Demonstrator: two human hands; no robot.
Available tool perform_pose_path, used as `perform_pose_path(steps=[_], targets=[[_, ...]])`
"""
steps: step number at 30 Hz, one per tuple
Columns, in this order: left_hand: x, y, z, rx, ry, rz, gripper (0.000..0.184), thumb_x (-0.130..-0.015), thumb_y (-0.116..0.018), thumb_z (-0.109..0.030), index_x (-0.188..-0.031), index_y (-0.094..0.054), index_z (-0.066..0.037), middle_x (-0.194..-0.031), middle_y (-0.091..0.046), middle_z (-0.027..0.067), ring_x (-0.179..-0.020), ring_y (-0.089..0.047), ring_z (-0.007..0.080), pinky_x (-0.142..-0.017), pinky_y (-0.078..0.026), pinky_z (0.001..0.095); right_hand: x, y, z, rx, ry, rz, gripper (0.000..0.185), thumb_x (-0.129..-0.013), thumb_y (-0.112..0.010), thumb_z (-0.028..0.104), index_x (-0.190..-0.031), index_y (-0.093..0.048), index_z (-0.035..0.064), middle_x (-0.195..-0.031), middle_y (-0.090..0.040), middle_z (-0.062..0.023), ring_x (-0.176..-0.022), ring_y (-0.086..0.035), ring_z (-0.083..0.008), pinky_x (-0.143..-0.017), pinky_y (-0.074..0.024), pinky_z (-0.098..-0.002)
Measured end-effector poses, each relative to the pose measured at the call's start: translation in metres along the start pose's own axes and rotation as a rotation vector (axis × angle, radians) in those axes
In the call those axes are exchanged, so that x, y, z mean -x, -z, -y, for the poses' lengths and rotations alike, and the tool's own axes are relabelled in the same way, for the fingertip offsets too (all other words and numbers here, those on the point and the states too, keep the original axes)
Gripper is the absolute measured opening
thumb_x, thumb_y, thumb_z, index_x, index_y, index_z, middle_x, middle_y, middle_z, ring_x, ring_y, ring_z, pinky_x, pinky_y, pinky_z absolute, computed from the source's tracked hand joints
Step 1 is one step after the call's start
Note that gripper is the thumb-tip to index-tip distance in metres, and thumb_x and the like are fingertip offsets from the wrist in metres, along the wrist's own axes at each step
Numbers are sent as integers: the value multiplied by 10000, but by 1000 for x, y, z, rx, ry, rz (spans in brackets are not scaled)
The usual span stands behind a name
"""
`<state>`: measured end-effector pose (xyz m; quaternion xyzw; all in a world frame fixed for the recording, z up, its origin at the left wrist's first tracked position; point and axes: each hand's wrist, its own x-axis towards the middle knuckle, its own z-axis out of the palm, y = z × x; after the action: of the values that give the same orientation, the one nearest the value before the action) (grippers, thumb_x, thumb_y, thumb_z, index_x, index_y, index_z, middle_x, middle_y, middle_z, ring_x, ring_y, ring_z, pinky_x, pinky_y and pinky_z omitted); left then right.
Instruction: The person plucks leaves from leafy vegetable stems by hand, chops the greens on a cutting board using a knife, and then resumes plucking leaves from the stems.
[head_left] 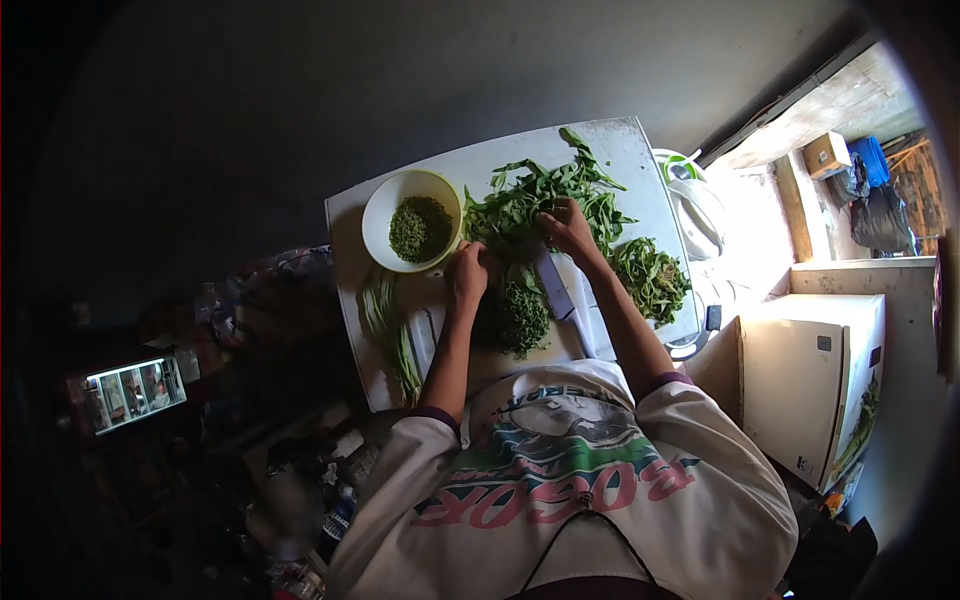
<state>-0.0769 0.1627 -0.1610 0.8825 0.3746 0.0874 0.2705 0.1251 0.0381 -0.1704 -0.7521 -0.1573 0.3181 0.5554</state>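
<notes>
My left hand is closed beside the right rim of a white bowl holding chopped greens; what its fingers hold, if anything, is too small to tell. Over a heap of leafy greens, my right hand has its fingers pinched at the leaves. A knife lies between my forearms, its handle toward my body. Left of the knife is a pile of finely chopped greens on a board. Wilted leaves form another heap on the right, and long green stalks lie below the bowl.
The white table stands against a grey wall. Past its right edge are pale dishes and a white refrigerator. A lit glass-fronted case and dark clutter are at the left.
</notes>
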Motion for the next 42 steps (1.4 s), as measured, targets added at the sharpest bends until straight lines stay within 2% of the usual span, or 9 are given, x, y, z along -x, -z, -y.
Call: perform_pose_path(steps=[4,6,10,12,23,29,33,38,42], targets=[[6,2,-7,18,-126,-46,67,-901,-641,-115,-945,-609,-76,-957,-599,120,-927,-588,364,-763,-486,465,21,24,-10,198,74,23,470,-888,-717,302,-1207,-559,-7,-973,-696,-156,-805,-677,-203,-662,-553,-339],[6,5,-11,49,-150,-61,71,-916,-628,-119,-940,-592,-63,-952,-596,123,-927,-577,359,-763,-478,466,49,39,0,452,207,72,372,-851,-719,330,-1061,-636,35,-971,-709,-192,-903,-699,-336,-795,-544,-409],[8,29,-34,127,-199,-104,89,-947,-601,-119,-929,-583,-33,-912,-610,131,-900,-583,350,-745,-469,453,90,59,-13,759,-41,320,392,-803,-746,382,-1026,-674,68,-952,-710,-202,-933,-692,-365,-805,-547,-434],[3,34,-39,198,-228,-105,98,-950,-610,-128,-944,-595,-31,-897,-626,139,-846,-608,338,-725,-476,437,117,57,-22,889,21,261,429,-795,-735,421,-1040,-675,74,-940,-711,-206,-925,-692,-389,-791,-550,-456],[-12,53,-76,410,-348,-307,144,-938,-657,-128,-1027,-665,-15,-889,-674,118,-764,-667,233,-704,-533,338,153,53,-50,857,148,187,424,-791,-735,392,-1000,-640,35,-852,-686,-246,-833,-680,-418,-727,-539,-488],[6,87,-93,489,-328,-306,160,-960,-641,-144,-1024,-684,-3,-936,-672,124,-827,-681,225,-743,-546,333,155,75,-37,540,178,366,381,-799,-763,324,-991,-701,1,-840,-715,-179,-800,-708,-287,-708,-555,-400],[10,106,-95,553,-287,-316,167,-977,-632,-155,-1000,-677,4,-968,-664,107,-843,-688,211,-754,-551,315,160,89,-18,-164,-208,507,402,-912,-683,163,-1203,-527,-67,-997,-662,-171,-730,-688,-218,-600,-594,-335],[23,123,-93,582,-338,-422,163,-990,-618,-151,-1006,-655,7,-1018,-667,99,-892,-681,190,-827,-548,310,169,107,-10,-150,-144,402,431,-924,-664,161,-1262,-454,-6,-1000,-675,-159,-663,-665,-184,-520,-530,-307],[39,126,-87,932,-381,-449,161,-1028,-550,-138,-1099,-582,2,-1158,-684,112,-1052,-639,150,-994,-467,315,185,124,23,38,7,406,317,-938,-650,169,-1176,-469,62,-999,-683,-107,-587,-592,-122,-459,-437,-290]])
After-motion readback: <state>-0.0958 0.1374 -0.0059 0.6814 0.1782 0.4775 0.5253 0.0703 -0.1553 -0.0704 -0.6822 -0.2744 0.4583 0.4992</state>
